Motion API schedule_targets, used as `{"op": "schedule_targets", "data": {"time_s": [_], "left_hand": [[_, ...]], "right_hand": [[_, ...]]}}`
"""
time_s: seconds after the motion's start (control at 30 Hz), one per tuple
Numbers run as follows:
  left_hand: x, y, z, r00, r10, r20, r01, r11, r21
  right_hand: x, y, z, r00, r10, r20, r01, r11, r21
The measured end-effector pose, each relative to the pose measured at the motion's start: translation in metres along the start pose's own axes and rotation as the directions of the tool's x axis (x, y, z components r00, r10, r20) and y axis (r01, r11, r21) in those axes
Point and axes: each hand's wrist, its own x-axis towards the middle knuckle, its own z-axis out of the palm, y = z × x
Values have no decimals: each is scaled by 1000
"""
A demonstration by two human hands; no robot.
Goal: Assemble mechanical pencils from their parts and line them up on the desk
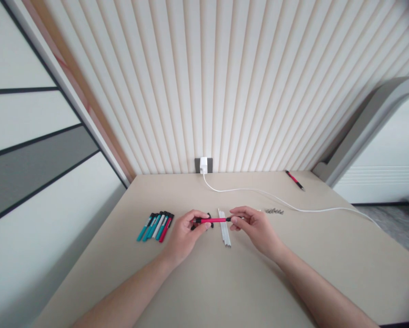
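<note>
Both hands hold a red pen (216, 220) level above the table. My left hand (186, 232) is closed around its black left end. At the other end, the fingertips of my right hand (255, 228) pinch the black tip, where a small metallic piece shows. Beneath the pen lie several thin white refills (224, 234), side by side. Small black parts (210, 220) sit partly hidden behind my left fingers. Left of that hand is a row of pen barrels (155, 227) in teal, white and red with black ends. Several small springs (274, 211) lie beyond my right hand.
A red and black pen (295, 180) lies at the back right of the beige table (204, 291). A white cable (245, 189) runs from a charger (203, 165) in the wall socket across the table's right side. A ribbed wall (204, 82) stands behind.
</note>
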Motion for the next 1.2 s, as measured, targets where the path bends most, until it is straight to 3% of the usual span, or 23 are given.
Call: {"op": "schedule_targets", "data": {"time_s": [0.2,0.33,0.5,0.77,1.1,1.2], "left_hand": [[-2,7,3,1000,-22,-7,22,995,-97],[-3,12,4,995,-97,-16,93,980,-177],[-3,10,3,986,-165,27,166,952,-257],[-2,7,4,979,-149,139,197,871,-451],[-4,12,0,993,-110,43,116,969,-219],[-3,12,1,993,-111,31,115,969,-221]], "right_hand": [[1,3,2,997,-79,-25,78,996,-43],[0,1,2,994,-111,-11,110,993,-38],[-3,-3,1,984,-174,-27,170,979,-111],[-7,-4,1,970,-242,-38,236,965,-117],[-6,-4,5,998,-54,-38,50,995,-83],[-7,-6,6,998,-60,-17,58,990,-128]]}}
